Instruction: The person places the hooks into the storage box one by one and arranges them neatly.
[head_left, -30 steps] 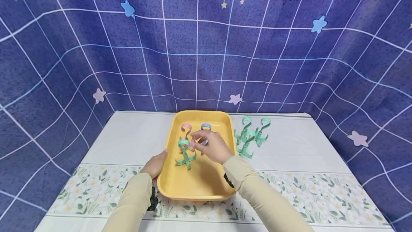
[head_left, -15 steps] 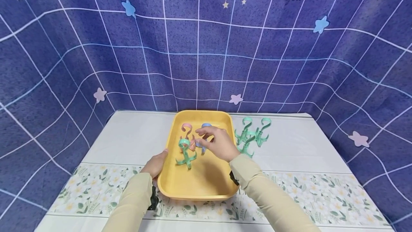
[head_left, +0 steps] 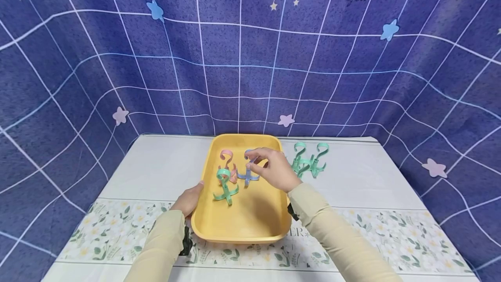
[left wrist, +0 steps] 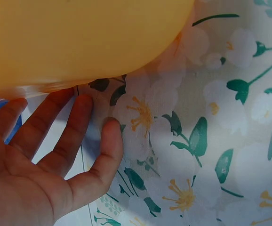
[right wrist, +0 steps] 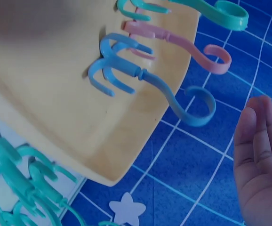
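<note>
My left hand (head_left: 188, 201) holds the left side of the yellow tray (head_left: 240, 240), thumb at the rim. In the left wrist view its fingers (left wrist: 75, 127) reach up to the tray's outer wall. My right hand (head_left: 275, 171) hovers above the tray's right part. Its bent fingers overlap the blue pronged hook (head_left: 248, 178) in the head view. The right wrist view shows that hand (right wrist: 263, 160) apart from the blue hook (right wrist: 124, 66), holding nothing. A pink pronged hook (head_left: 227, 155) and a green pronged hook (head_left: 225, 193) lie left of the blue one.
Several green pronged hooks (head_left: 315, 166) lie on the table right of the tray, partly behind my right hand. A flowered cloth band (head_left: 375, 229) crosses the white table front. Blue grid-patterned curtain (head_left: 250, 77) hangs behind and at both sides.
My right hand has moved right, from beside the pink hook to over the blue hook and the tray's right side. The hooks, tray and left hand stay in place.
</note>
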### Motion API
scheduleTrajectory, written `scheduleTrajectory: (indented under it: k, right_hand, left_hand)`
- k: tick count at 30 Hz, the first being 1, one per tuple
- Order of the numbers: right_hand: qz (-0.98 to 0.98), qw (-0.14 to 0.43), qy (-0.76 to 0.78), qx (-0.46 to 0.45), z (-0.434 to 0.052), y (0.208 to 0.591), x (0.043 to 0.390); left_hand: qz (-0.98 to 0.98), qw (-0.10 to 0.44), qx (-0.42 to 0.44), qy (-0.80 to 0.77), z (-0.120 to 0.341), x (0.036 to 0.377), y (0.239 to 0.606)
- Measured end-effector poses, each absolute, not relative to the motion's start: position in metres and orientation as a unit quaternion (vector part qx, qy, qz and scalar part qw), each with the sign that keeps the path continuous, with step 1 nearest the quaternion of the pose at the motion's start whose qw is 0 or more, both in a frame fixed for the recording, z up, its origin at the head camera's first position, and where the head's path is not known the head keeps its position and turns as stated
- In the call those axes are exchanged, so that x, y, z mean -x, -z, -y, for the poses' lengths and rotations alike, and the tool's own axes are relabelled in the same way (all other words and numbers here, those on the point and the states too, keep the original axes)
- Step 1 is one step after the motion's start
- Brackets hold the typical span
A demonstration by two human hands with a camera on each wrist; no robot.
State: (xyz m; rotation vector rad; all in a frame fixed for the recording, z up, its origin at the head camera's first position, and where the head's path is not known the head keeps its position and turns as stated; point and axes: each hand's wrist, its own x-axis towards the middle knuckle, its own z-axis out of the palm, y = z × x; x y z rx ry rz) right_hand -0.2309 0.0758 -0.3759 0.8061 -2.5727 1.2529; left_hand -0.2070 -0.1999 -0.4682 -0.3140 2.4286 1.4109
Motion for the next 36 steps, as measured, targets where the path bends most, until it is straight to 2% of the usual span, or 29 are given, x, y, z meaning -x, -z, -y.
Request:
scheduleTrajectory:
  k: [36]
  right_hand:
    - [0.876, 0.117, -0.410, -0.227, -0.126, 0.358, 0.237]
  left_hand:
    - [-0.842, 0.159, 0.119, -0.502, 0.200, 0.208, 0.468]
